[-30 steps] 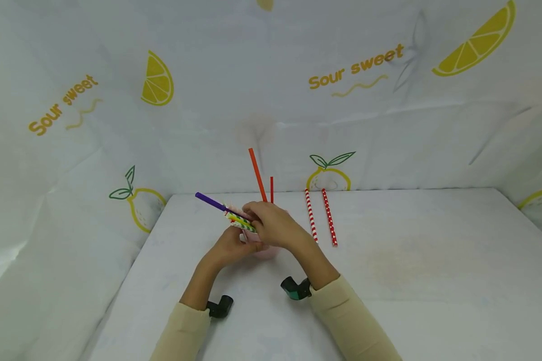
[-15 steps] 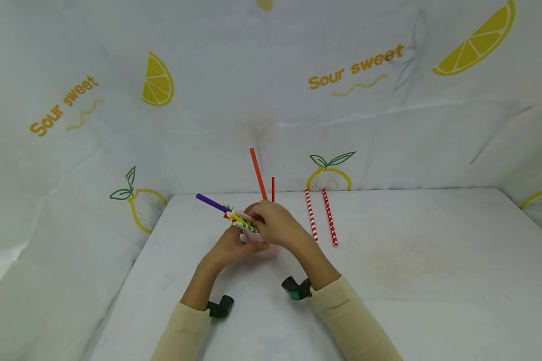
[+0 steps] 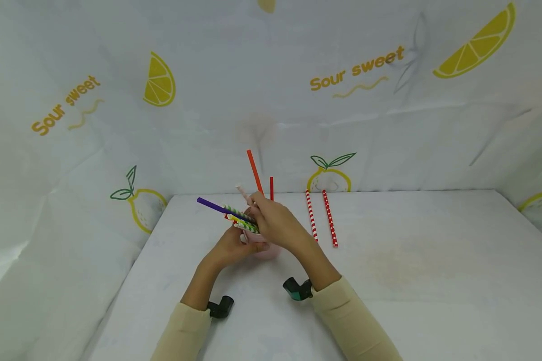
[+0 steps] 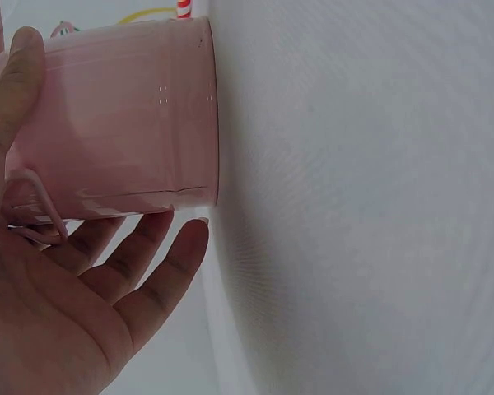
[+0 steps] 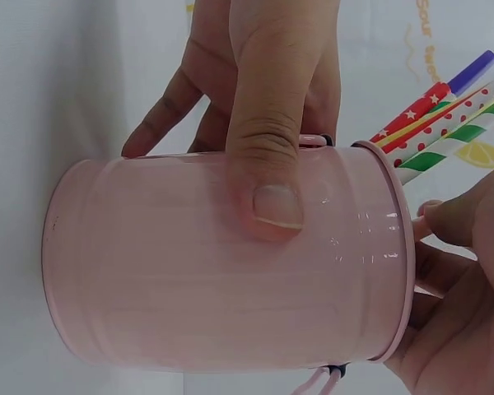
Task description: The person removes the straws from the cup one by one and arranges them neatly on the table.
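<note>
A pink metal pail (image 5: 189, 271) with a wire handle stands upright on the white table. My left hand (image 3: 232, 246) grips its side, with the thumb (image 5: 267, 156) across the wall. At the rim, my right hand (image 3: 277, 223) pinches a pale pink straw (image 3: 242, 190) that points up and left. A purple straw (image 3: 210, 204) and several patterned straws (image 5: 432, 136) lean out of the pail to the left. An orange-red straw (image 3: 255, 170) and a shorter red one (image 3: 272, 188) rise behind the right hand. The hands hide most of the pail's mouth in the head view.
Right of the pail lie a red-striped straw (image 3: 311, 215) and a red dotted straw (image 3: 329, 219) on the table (image 3: 411, 265). A lemon-printed white cloth (image 3: 235, 100) closes off the back. Black camera mounts (image 3: 298, 289) sit on both wrists.
The right fingers have risen slightly and now hold the pale pink straw, whose end sticks up apart from the leaning bunch. The left hand and the pail have stayed in place.
</note>
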A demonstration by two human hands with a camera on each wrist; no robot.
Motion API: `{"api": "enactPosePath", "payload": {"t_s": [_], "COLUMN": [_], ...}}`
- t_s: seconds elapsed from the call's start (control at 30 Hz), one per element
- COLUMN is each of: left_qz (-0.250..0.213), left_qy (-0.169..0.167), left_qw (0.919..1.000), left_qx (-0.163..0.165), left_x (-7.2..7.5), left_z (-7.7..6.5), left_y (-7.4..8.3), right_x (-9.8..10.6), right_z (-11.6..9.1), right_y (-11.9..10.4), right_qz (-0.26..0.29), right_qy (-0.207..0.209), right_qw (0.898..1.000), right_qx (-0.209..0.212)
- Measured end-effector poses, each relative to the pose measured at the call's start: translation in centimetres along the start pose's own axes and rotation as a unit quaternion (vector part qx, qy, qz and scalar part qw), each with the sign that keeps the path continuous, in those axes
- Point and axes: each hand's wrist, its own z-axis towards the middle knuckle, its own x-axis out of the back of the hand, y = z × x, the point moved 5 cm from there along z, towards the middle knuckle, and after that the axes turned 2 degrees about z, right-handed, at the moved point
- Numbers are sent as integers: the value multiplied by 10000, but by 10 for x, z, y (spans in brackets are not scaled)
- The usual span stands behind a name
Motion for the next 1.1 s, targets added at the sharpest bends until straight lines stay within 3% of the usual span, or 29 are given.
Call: {"api": "enactPosePath", "payload": {"t_s": [0.07, 0.17, 0.3, 0.63, 0.9, 1.1], "left_qz": [-16, 14, 75, -3, 7, -150], "left_qy": [13, 25, 0, 6, 140, 137], "left_qw": [10000, 10000, 9999, 9999, 9991, 9993], "left_qx": [24, 80, 123, 153, 412, 329], "left_x": [1, 1, 1, 0, 0, -1], "left_z": [-3, -3, 1, 1, 0, 1], "left_y": [9, 9, 0, -1, -2, -2], "right_x": [2, 6, 10, 23, 45, 62], "right_z": [0, -1, -2, -6, -13, -19], "right_y": [1, 1, 0, -10, -15, -12], "right_qz": [141, 242, 367, 780, 718, 889], "right_qy": [74, 189, 371, 712, 1721, 2097], "right_qw": [9999, 9993, 9974, 9918, 9766, 9684], "right_qx": [38, 227, 489, 714, 1070, 1012]}}
